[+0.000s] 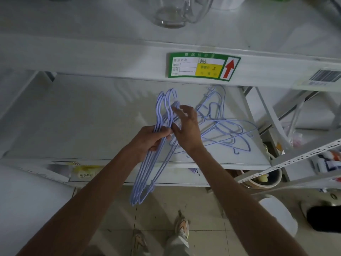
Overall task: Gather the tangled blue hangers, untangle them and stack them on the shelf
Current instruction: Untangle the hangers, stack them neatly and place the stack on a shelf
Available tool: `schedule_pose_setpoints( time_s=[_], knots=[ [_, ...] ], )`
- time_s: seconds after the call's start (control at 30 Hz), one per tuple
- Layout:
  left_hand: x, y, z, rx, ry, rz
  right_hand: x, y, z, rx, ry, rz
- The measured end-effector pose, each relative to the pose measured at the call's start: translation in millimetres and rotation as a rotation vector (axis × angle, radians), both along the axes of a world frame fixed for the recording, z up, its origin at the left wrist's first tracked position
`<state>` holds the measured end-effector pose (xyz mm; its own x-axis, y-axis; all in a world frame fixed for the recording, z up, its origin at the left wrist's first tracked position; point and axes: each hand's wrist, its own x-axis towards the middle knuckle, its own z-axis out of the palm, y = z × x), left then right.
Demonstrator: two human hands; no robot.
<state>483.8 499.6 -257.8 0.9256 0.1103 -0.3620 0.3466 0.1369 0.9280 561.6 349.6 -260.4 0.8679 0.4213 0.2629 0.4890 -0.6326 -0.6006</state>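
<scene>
My left hand (150, 138) grips a bundle of several pale blue wire hangers (147, 174) at their necks, hooks pointing up and away, bodies hanging past the front edge of the white shelf (92, 122). My right hand (186, 124) is beside it, thumb and fingers pinching at the necks of the same bundle. A tangled heap of more blue hangers (227, 126) lies on the shelf to the right of my hands, reaching the shelf's right edge.
An upper shelf rail carries a green price label (201, 66) with a red arrow. A glass jug (175, 12) stands on the upper shelf. A perforated metal rack (295, 159), buckets and a white lid sit at the right; my shoes are on the tiled floor.
</scene>
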Motion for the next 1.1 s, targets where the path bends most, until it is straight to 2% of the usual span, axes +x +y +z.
schedule_pose_setpoints(
  time_s=[0.1, 0.17, 0.27, 0.33, 0.4, 0.5, 0.6, 0.9, 1.1],
  knots=[
    [-1.5, -6.7, -3.0, 0.067, 0.012, 0.068, -20.5, 5.1, -0.4, 0.495, 0.563, -0.215],
    [-4.1, -10.5, -6.3, 0.063, 0.018, 0.084, -31.6, 4.0, 2.0, 0.725, 0.73, -0.286],
    [-7.5, -17.2, -10.1, -0.014, -0.01, 0.086, -35.5, -1.0, 10.3, 0.794, 0.896, -0.294],
    [-8.8, -23.8, -10.1, -0.096, -0.018, 0.078, -37.3, -0.4, 17.9, 0.695, 1.018, -0.168],
    [-8.8, -27.9, -7.7, -0.16, 0.004, 0.06, -38.1, 3.0, 24.2, 0.627, 1.018, -0.142],
    [-6.0, -23.5, 2.0, -0.306, 0.029, 0.012, -36.6, 2.0, 25.7, 0.659, 0.942, -0.129],
    [-3.1, -10.9, 13.1, -0.414, 0.071, -0.102, -38.4, -4.0, 28.5, 0.713, 0.953, -0.071],
    [-8.4, 9.5, 27.0, -0.348, 0.041, -0.261, -47.6, -11.1, 28.9, 0.658, 0.803, 0.094],
    [-18.0, 14.1, 19.6, -0.221, 0.058, -0.29, -51.0, 1.1, 23.9, 0.624, 1.005, 0.049]
  ],
)
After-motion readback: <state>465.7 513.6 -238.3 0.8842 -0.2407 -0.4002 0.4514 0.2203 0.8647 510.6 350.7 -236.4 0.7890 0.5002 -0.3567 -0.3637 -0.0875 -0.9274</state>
